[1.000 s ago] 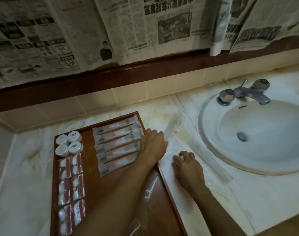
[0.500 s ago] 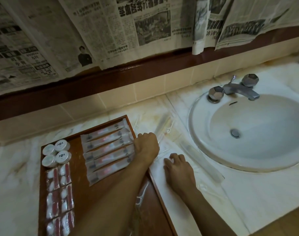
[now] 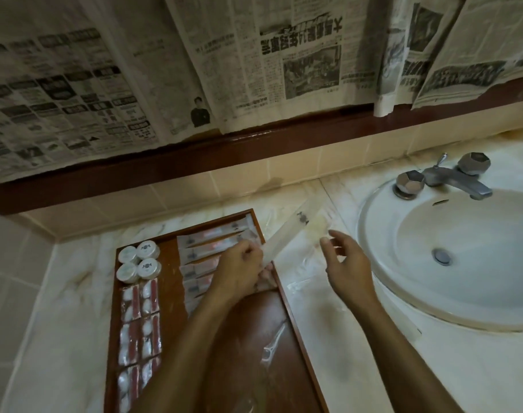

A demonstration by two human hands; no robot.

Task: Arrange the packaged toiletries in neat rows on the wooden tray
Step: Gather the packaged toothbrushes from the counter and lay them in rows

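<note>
The wooden tray point(image 3: 287, 296) lies on the marble counter. On it are several round white tins point(image 3: 138, 260), a column of red-and-white sachets point(image 3: 139, 329) and a row of long wrapped packets point(image 3: 212, 242). My left hand point(image 3: 239, 272) pinches one end of a long clear packet point(image 3: 290, 234), lifted and slanting up to the right over the tray's right edge. My right hand point(image 3: 346, 263) hovers just right of it, fingers loosely spread, holding nothing. A clear packet with a small white tool point(image 3: 272, 347) lies on the tray's bare middle.
A white sink point(image 3: 451, 251) with a metal tap point(image 3: 451, 177) sits at the right. More clear packets point(image 3: 299, 284) lie on the counter between tray and sink. Newspaper sheets point(image 3: 194, 70) hang on the wall above a dark red ledge.
My left hand has closed on the long clear packet and lifted it off the counter. My right hand has risen from the counter. The camera has tilted up and moved closer.
</note>
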